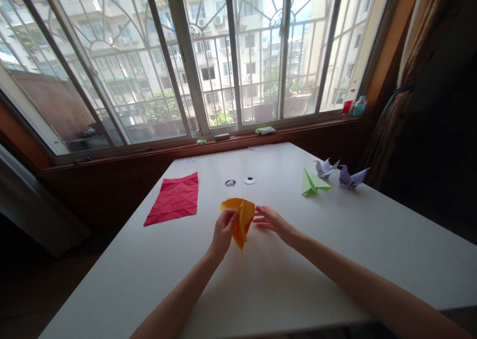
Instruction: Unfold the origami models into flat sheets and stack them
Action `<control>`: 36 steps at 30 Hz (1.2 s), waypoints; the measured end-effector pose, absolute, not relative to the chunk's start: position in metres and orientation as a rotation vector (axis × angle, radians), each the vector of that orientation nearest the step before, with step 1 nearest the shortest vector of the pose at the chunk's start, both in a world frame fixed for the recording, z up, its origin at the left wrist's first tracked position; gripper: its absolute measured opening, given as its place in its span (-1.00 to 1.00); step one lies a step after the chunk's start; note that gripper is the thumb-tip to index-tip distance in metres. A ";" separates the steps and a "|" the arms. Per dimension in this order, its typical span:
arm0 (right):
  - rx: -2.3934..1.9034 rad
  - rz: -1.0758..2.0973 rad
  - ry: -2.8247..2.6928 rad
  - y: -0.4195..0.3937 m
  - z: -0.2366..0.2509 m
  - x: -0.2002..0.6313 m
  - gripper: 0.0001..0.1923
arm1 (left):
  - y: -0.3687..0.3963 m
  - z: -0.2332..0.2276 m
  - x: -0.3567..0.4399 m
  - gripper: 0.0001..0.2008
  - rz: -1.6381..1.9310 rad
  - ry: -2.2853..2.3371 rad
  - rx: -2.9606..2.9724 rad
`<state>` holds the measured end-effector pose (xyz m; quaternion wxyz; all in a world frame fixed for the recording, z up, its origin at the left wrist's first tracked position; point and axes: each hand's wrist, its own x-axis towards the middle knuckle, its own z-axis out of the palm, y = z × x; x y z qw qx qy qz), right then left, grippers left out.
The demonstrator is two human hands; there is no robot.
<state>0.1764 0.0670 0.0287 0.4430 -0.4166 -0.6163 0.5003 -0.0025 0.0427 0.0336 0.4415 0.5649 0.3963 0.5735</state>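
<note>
An orange-yellow sheet of paper (240,217), partly folded and creased, is held upright just above the white table (283,274). My left hand (223,232) pinches its left side with fingers closed on the paper. On the paper's right edge my right hand (270,219) touches it with the fingertips, fingers stretched out.
A creased red paper sheet (174,198) lies flat at the left. A green paper plane (313,184) and two pale purple folded figures (326,167) (352,177) sit at the right. Two small round holes (240,182) are in the table's middle. Behind is a windowsill (231,141) with small items.
</note>
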 end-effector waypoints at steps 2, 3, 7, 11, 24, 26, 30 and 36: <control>-0.962 1.414 -1.563 0.062 0.030 0.175 -0.63 | 0.044 0.035 -0.003 -0.72 1.434 0.958 1.308; -0.928 1.477 -1.577 0.060 0.031 0.174 -0.65 | 0.044 0.035 -0.003 -0.71 1.433 0.942 1.268; -0.852 1.518 -1.593 0.058 0.029 0.172 -0.62 | 0.042 0.037 -0.002 -0.68 1.384 0.879 1.150; -0.849 1.310 -1.594 0.061 0.022 0.169 -0.64 | 0.037 0.041 -0.001 -0.68 1.294 0.825 1.079; -1.012 0.499 -1.782 0.065 0.027 0.183 -0.88 | 0.040 0.054 -0.006 -0.80 1.257 0.714 0.950; -1.023 0.362 -1.811 0.067 0.028 0.188 -0.87 | 0.041 0.053 -0.007 -0.82 1.236 0.694 0.940; -1.032 0.111 -1.868 0.069 0.032 0.196 -0.85 | 0.044 0.051 -0.011 -0.87 1.145 0.636 0.925; -0.991 -0.122 -1.980 0.068 0.038 0.202 -0.82 | 0.043 0.051 -0.017 -0.89 0.993 0.527 0.884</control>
